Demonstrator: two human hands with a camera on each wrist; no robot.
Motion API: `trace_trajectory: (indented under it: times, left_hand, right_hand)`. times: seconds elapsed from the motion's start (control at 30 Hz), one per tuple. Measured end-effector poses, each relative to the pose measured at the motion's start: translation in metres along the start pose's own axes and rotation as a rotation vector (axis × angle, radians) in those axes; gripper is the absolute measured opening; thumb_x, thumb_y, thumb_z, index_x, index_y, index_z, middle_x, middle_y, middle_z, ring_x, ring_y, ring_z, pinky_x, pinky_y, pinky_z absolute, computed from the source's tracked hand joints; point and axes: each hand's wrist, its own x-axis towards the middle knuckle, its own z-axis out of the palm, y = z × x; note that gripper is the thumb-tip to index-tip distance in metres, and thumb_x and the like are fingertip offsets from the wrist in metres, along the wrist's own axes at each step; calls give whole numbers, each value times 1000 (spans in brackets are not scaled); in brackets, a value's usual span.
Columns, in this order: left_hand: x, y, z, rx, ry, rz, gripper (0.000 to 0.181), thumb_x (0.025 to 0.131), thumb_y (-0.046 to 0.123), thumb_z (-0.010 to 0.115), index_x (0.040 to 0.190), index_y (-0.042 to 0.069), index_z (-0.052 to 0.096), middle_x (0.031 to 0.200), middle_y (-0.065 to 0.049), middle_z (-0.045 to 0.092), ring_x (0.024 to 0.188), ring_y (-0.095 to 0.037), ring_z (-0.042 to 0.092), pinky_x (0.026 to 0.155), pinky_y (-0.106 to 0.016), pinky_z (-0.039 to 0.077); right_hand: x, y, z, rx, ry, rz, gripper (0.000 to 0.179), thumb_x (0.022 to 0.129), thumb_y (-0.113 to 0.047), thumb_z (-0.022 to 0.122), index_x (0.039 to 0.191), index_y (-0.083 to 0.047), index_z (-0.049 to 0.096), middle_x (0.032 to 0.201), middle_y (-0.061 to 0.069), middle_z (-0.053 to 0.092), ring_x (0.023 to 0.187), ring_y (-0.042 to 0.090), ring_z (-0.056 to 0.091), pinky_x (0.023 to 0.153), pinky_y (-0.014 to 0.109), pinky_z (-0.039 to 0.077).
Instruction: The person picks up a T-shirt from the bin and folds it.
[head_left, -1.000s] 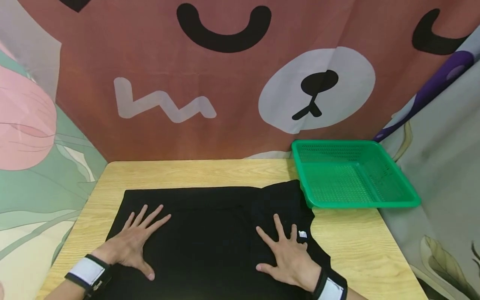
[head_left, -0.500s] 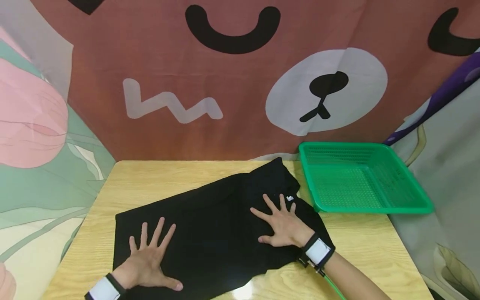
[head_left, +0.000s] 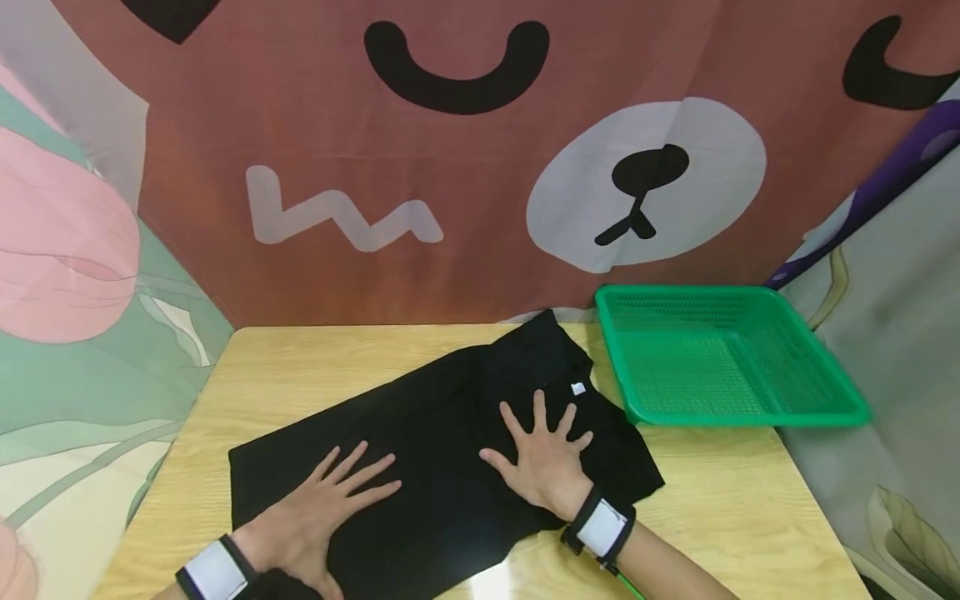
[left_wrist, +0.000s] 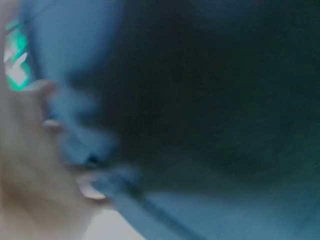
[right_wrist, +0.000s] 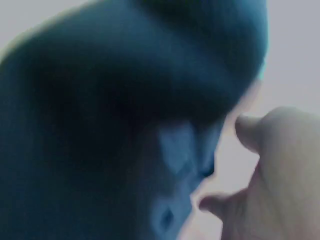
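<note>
A black short-sleeved T-shirt [head_left: 420,450] lies spread at a slant across the table, its hem end at the left. A small white label [head_left: 577,388] shows near its neck at the right. My left hand [head_left: 315,517] rests on the lower left part of the cloth, fingers straight and spread. Just below the label, my right hand [head_left: 546,458] lies on the shirt with its fingers fanned out. Both wrist views are blurred: dark cloth [left_wrist: 200,125] fills most of the left one, and the right one shows the hand [right_wrist: 285,175] beside dark cloth [right_wrist: 100,125].
At the back right stands a green plastic basket [head_left: 630,392], close to the shirt's neck end and overhanging the table's right edge. The pale wooden table [head_left: 712,500] backs onto a brown cloth [head_left: 337,283] with a cartoon bear print. Patterned curtains hang at both sides.
The shirt has swung anticlockwise, its neck end going farther back and its hem end nearer. My left hand has moved right over it; my right hand has shifted slightly left. Both stay spread.
</note>
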Motion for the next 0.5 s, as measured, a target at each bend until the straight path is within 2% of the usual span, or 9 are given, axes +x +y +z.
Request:
trace_trajectory:
  times: [0.03,0.1,0.2,0.37,0.5]
  left_hand:
    - [2,0,5,6,4,27,150,43,102,70,170,37,24,181,-5,12,161,-55,11,114,-86,19]
    - [6,3,12,6,-19,27,152,42,103,69,171,39,21,181,-4,8,162,-55,7,114,-88,15]
    - [14,14,19,14,-67,-30,155,41,103,72,171,41,14,181,-5,-2,161,-58,-1,114,-89,9]
    - [32,41,23,56,-94,-147,159,39,101,76,171,45,8,181,-4,-9,159,-60,-8,113,-89,3]
    - [52,68,27,45,-93,-242,159,38,102,76,170,46,8,181,-3,-12,159,-61,-11,112,-90,0]
  right_hand:
    - [2,-4,4,26,-15,11,87,96,-81,50,167,-33,37,175,28,18,146,78,17,98,96,25]
    - [7,-8,12,51,-34,26,90,95,-83,49,168,-33,34,176,28,13,147,78,11,98,97,20]
    - [15,-7,20,-9,-23,19,92,93,-85,49,168,-35,32,175,29,13,147,78,11,99,97,20]
    - [30,2,20,-133,41,-74,92,93,-87,46,168,-36,32,174,29,20,146,77,19,100,93,28]
    - [42,8,12,-162,-22,-113,91,95,-87,43,170,-39,24,177,25,11,149,75,15,104,92,26]
